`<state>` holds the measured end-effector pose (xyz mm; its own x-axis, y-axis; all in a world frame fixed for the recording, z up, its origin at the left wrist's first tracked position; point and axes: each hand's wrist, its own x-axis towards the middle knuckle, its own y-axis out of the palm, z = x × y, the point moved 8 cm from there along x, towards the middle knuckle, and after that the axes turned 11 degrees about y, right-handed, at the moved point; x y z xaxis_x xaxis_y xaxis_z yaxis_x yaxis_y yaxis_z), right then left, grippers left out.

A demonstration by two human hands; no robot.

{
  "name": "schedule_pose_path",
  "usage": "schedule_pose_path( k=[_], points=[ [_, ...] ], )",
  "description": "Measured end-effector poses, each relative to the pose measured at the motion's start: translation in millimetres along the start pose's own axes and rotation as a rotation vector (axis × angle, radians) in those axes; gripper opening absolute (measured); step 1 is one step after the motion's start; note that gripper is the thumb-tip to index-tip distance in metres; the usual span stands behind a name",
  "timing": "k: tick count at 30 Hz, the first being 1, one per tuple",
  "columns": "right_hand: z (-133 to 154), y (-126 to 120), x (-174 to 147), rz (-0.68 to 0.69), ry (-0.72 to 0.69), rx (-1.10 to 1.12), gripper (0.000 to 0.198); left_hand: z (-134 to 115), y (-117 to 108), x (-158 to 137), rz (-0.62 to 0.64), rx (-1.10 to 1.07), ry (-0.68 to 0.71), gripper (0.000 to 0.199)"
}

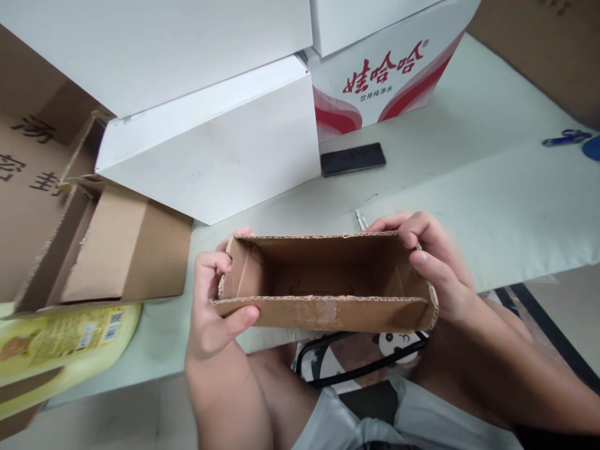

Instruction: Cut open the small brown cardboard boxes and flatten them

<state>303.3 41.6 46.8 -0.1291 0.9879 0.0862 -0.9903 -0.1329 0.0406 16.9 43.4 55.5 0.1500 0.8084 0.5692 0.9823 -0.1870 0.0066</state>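
Between my two hands is a narrow, open-topped cardboard box [323, 312], its mouth facing up toward me and nothing visible inside. The cut top edges show ragged corrugation, and a strip of clear tape crosses the near wall. My left hand [218, 306] grips the left end, thumb on the near wall and fingers round the far side. My right hand [438, 265] is closed on the right end, with its fingers at the far right corner. Just beyond the box, a small metal tool [360, 219] lies partly hidden behind it.
White boxes [220, 144] stand at the back, beside a red-and-white printed carton [384, 81]. A black phone [353, 159] lies before them on the pale green tabletop [506, 206]. Left are an opened cardboard box [154, 250] and a yellow bottle [103, 337]; far right, purple scissors [567, 137].
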Motion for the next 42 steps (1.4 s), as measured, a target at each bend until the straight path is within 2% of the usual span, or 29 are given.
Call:
schedule_pose_path(
  k=[9,16,24,42],
  points=[
    [4.0,-6.1,1.0,0.008,0.046,-0.002,0.027,0.3,-0.2,1.6,0.007,0.026,0.004,0.043],
    [0.2,-9.3,0.9,-0.058,0.082,0.063,0.026,-5.8,-0.5,-0.4,-0.016,0.040,-0.015,0.043],
    [0.6,-9.6,2.3,-0.062,0.089,0.059,0.028,-4.1,-2.9,-0.6,-0.029,0.087,-0.045,0.044],
    [5.6,-7.7,2.4,-0.060,0.109,0.026,0.029,-3.4,-1.4,0.8,-0.006,0.070,0.002,0.043]
  ],
)
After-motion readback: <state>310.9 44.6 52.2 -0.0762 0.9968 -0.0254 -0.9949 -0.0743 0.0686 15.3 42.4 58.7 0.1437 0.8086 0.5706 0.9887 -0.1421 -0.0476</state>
